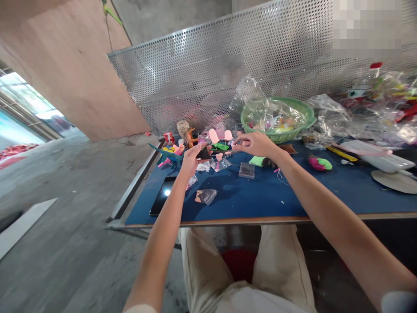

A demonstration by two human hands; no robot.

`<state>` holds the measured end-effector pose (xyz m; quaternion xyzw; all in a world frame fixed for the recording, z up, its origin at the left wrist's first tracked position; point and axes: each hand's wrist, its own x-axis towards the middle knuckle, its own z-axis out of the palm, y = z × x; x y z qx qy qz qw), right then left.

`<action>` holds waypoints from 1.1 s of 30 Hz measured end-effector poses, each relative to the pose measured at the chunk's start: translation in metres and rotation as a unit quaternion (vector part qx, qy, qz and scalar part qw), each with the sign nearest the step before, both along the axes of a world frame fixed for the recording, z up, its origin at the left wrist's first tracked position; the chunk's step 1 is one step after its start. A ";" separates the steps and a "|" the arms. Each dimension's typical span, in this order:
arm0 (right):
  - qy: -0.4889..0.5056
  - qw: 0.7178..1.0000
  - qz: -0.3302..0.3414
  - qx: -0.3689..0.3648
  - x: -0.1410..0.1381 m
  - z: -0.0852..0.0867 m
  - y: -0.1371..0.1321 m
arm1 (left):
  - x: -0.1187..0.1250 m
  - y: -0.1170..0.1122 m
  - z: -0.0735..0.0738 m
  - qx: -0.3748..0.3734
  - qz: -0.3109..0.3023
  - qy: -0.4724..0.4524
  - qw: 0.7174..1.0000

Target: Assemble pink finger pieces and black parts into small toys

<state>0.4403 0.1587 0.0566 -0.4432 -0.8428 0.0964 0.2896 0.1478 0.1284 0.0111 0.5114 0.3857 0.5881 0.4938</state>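
Observation:
Over the far left part of the blue tabletop, my left hand (192, 157) is closed in a pinch at a small dark piece (204, 153), whose kind I cannot make out. My right hand (256, 142) faces it from the right, fingers pinched together; what they hold is too small to tell. Between the hands show a green piece (221, 145) and two pale pink rounded pieces (213, 136); whether they are held or stand behind is unclear. Just below lies a pink piece in a clear bag (222, 163). Beside my left hand sits a blue toy dinosaur (171, 156).
A green basket (308, 117) of clear bags stands behind my right hand. Nearer me lie a black phone (159, 202), a small bag (206, 196) and a dark flat square (246, 170). Plastic wrappings (335, 119) heap up at the right. A perforated metal panel (195, 65) closes the back.

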 end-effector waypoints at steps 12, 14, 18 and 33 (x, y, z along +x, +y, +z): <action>0.040 0.999 0.002 -0.005 0.021 -0.022 -0.002 | 0.002 0.005 -0.007 0.008 0.010 0.020 1.000; 0.031 0.999 -0.012 0.026 0.020 -0.025 -0.003 | 0.002 0.005 -0.007 0.003 0.000 0.024 1.000; 0.012 0.997 -0.023 0.071 0.017 -0.029 -0.003 | 0.003 0.006 -0.010 0.009 0.013 0.048 0.999; -0.001 0.996 -0.030 0.087 0.013 -0.034 -0.003 | 0.003 0.007 -0.012 0.049 0.036 0.082 0.995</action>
